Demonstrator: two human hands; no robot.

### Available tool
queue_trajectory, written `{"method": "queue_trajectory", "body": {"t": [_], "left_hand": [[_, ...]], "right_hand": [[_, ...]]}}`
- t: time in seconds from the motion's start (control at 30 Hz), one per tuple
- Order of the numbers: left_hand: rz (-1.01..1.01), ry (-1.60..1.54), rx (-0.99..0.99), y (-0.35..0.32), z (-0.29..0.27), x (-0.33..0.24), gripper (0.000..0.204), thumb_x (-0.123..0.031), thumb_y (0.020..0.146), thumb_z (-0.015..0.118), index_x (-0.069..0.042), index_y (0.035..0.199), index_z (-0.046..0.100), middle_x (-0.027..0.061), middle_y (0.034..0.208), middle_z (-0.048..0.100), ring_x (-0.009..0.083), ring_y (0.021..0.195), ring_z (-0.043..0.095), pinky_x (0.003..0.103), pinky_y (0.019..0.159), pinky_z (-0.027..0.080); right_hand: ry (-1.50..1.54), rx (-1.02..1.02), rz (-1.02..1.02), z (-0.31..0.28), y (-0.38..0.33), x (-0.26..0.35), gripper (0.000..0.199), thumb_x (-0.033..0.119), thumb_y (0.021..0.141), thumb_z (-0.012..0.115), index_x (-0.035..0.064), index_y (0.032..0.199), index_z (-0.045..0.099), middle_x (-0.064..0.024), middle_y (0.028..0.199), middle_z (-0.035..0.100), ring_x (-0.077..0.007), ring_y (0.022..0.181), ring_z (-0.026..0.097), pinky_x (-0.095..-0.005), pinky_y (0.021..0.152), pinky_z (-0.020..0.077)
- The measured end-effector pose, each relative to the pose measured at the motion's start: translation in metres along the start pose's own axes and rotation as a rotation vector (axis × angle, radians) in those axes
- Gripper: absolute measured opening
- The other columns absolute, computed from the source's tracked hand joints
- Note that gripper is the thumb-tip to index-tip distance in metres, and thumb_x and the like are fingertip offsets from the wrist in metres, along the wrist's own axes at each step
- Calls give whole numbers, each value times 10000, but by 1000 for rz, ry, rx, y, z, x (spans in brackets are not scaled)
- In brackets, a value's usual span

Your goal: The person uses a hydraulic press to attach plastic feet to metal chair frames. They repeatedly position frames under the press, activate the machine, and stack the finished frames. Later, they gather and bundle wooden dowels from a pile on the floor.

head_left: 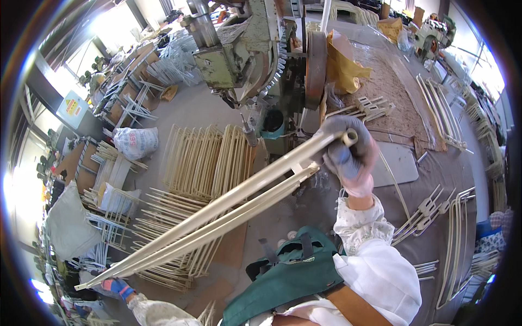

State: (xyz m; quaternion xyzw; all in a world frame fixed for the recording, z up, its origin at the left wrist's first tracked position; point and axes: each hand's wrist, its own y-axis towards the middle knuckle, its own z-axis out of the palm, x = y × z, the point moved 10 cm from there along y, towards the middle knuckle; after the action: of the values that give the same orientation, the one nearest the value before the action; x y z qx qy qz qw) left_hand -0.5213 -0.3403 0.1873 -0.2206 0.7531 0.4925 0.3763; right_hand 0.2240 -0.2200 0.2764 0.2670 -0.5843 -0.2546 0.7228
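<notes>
A long cream-painted tubular metal frame [217,209] slants across the view, its parallel bars running from lower left to upper right. My right hand [352,163], in a grey glove with bare skin showing, is closed round its upper right end beside an open tube mouth. At the far lower left, my left hand [118,287], in a blue and pink glove, grips the opposite end. Behind the frame, several similar bent cream frames [201,160] are stacked in rows. A green press machine [217,68] stands ahead, its lower tip above the stacks.
A large flywheel [316,70] is beside the press. To the right, a brown-covered surface [391,92] bears cream brackets [372,108] and a yellow paper sack [345,62]. More bent frames [448,261] lie at right. White sacks [136,142] and metal racks line the left.
</notes>
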Motion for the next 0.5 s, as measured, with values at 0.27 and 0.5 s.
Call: {"method": "queue_trajectory", "body": {"t": [0.27,0.5], "left_hand": [[5,79,-74,-21,7,19,486,-294,808,584,18,1150,439,169,1007,549,274,918,536,376,825,428],[317,480,-610,-85,-1,-56,516,-291,788,622,31,1143,430,174,1026,541,287,957,525,394,861,410]], "right_hand": [[294,60,50,26,-39,31,218,-16,822,504,-11,1039,490,-163,899,595,-107,570,553,-228,484,452],[-59,-230,100,11,-39,45,194,11,771,620,4,956,562,-54,838,609,-84,695,556,-225,612,463]]}}
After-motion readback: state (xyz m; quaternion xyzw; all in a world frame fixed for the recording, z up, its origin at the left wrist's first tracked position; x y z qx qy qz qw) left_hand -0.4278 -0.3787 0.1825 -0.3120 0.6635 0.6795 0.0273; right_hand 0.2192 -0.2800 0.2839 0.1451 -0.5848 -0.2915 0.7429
